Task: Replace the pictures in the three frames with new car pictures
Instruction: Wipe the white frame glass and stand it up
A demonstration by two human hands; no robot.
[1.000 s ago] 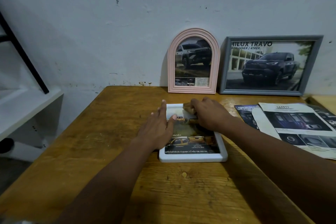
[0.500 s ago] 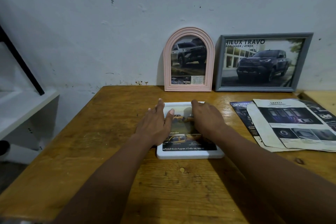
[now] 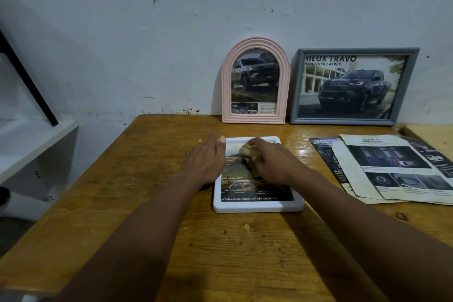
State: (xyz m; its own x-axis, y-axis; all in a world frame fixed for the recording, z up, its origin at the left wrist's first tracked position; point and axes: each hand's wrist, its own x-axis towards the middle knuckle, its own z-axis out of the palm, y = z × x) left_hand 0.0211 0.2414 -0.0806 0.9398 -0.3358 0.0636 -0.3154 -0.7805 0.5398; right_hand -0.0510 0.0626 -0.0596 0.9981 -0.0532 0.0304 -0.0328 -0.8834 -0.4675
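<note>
Last frame prob.: L hand (image 3: 206,162) flat, fingers straight, steadies white frame (image 3: 257,207) on desk (image 3: 147,203); R hand (image 3: 272,164) curled on picture (image 3: 245,186), grip unclear. Next: press it flat, stand frame.

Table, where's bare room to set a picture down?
Bare wood lies left of the white frame and left hand, out to the table edge and back to the wall. Crowded: brochures on the right, pink frame and grey frame along the back.

White frame (image 3: 258,208), pink arched frame (image 3: 255,119), grey frame (image 3: 343,121), brown wooden table (image 3: 152,203)
</note>
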